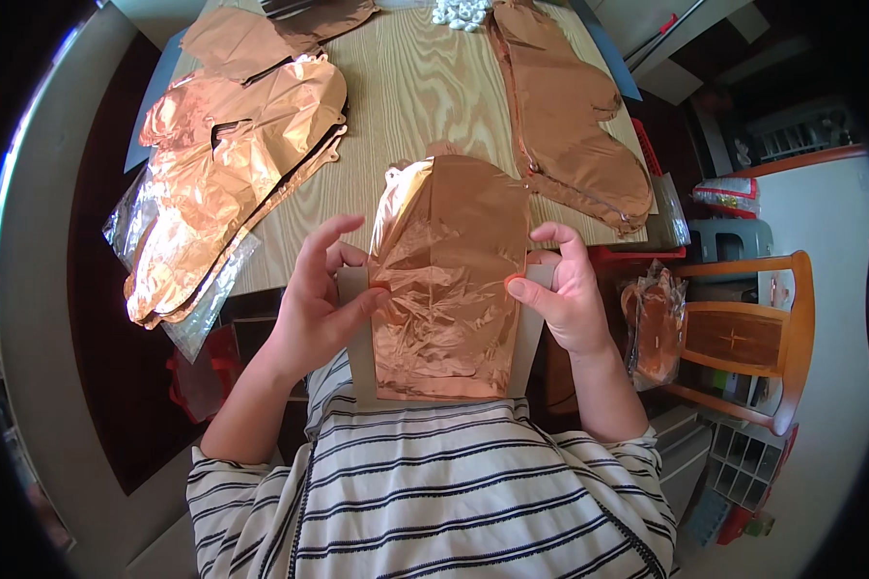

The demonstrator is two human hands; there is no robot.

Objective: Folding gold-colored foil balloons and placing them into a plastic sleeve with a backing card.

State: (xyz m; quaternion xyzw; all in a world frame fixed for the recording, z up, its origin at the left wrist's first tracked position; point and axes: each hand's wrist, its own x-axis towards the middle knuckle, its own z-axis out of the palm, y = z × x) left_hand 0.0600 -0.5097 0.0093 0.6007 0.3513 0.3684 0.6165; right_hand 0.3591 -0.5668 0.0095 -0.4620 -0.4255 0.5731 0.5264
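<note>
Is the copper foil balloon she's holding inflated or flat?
Flat. The copper foil balloon lies creased against a grey card, pinched at its sides by the left hand and right hand.

A light wooden table (415, 87) with a strong grain is seen, and pretty much everything on it is rose-gold foil. A messy pile of flat foil balloons (232, 164) is spread over its left side, partly tucked in clear plastic wrap (198, 309) that hangs off the near-left edge. Right of that pile, past a bare strip of wood, one long deflated foil balloon (565, 116) is laid out. Some small white bits (462, 12) are parked at the far edge, between the two.
</note>
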